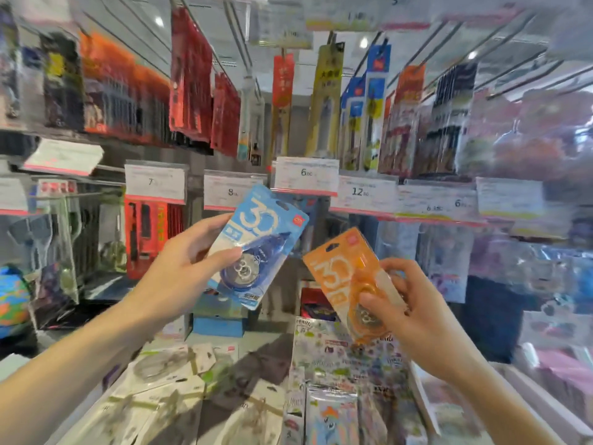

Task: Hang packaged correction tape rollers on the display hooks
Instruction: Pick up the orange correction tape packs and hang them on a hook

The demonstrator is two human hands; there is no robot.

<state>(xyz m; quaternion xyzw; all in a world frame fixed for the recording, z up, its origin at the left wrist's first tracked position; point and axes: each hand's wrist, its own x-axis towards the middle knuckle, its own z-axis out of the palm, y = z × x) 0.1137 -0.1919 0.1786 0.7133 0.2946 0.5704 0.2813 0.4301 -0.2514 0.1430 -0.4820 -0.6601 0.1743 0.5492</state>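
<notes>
Now the left hand pinches a blue pack, thumb across its front; the right hand grips an orange pack, both tilted. Beyond them hang blurred price tags; below, sticker sheets smear, unreadable.

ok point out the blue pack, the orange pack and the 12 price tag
blue pack [256, 232]: head view, on the printed card front
orange pack [340, 268]: head view, on the printed card front
12 price tag [364, 192]: head view, beside the number
</notes>
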